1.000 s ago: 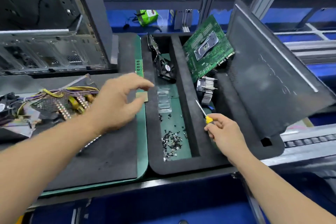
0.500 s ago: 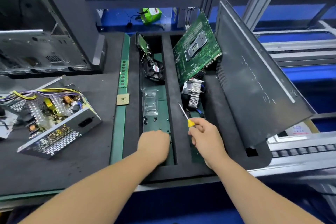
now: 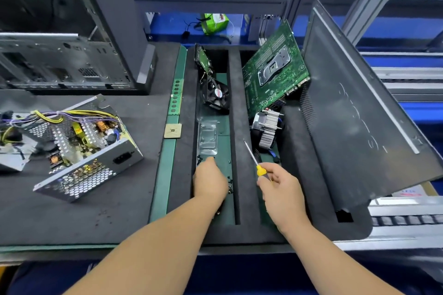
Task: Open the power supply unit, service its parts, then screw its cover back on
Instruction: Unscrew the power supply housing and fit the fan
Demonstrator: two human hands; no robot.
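Head view has us reaching into the foam tray [image 3: 236, 127] with our left hand [image 3: 210, 184], knuckles up over the loose screws [image 3: 229, 184] in its narrow left channel; its fingers are turned under and hidden, so we cannot tell whether they have pinched a screw yet. Our right hand [image 3: 280, 189] grips the yellow-handled screwdriver [image 3: 254, 158], shaft angled up and away from us, over the tray's middle rib. The power supply unit [image 3: 79, 151] sits well apart to the left on the desk [image 3: 100, 218], tilted, its cover off and its circuit board and wiring exposed. To do this pickup well, we judge it best to pinch one screw at a time between thumb and forefinger, keep the screwdriver tip clear of the heatsink [image 3: 267, 127] and motherboard [image 3: 275, 74] nearby, and lift straight up so the other screws are not scattered.
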